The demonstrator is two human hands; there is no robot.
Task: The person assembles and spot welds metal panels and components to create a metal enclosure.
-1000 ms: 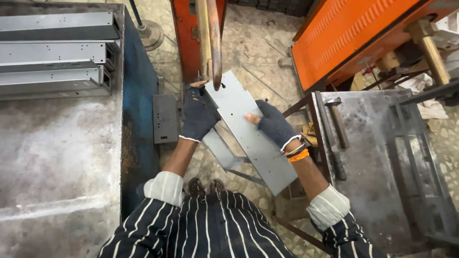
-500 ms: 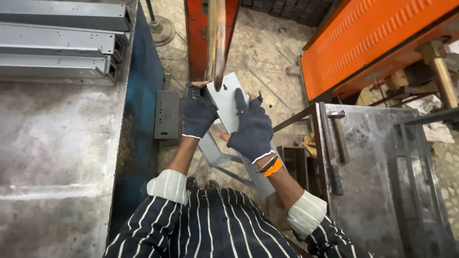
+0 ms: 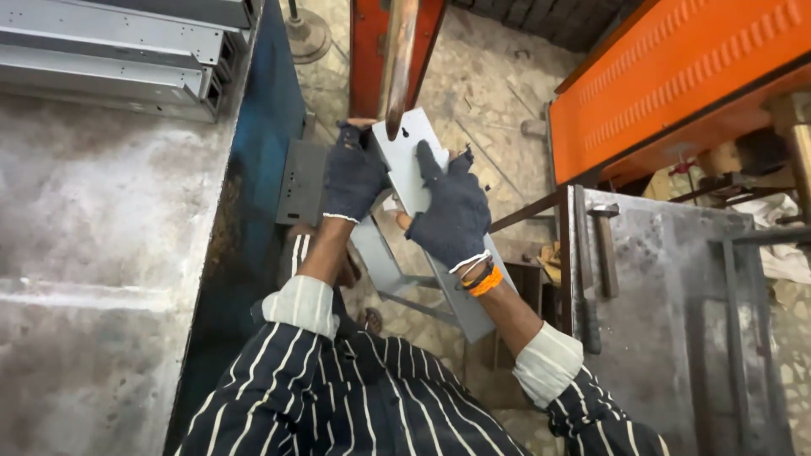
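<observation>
A long grey sheet-metal plate [image 3: 409,158] with small holes near its far end lies slanted in front of me. My left hand [image 3: 354,172], in a dark fingerless glove, grips its left edge. My right hand [image 3: 452,211], gloved the same way and wearing orange bands at the wrist, presses flat on top of the plate. The plate's far end sits under a brown vertical rod [image 3: 398,59] of a red machine [image 3: 368,51]. The plate's near end sticks out below my right wrist.
A large grey metal table [image 3: 93,253] with a blue side stands at the left, with stacked grey metal channels [image 3: 110,51] at its back. An orange machine cover [image 3: 676,76] is at the upper right. A steel bench [image 3: 667,312] with a hammer [image 3: 604,245] is on the right.
My right hand has slid from the plate's right edge to its top and forward. The plate has moved further under the rod. The camera has leaned in closer.
</observation>
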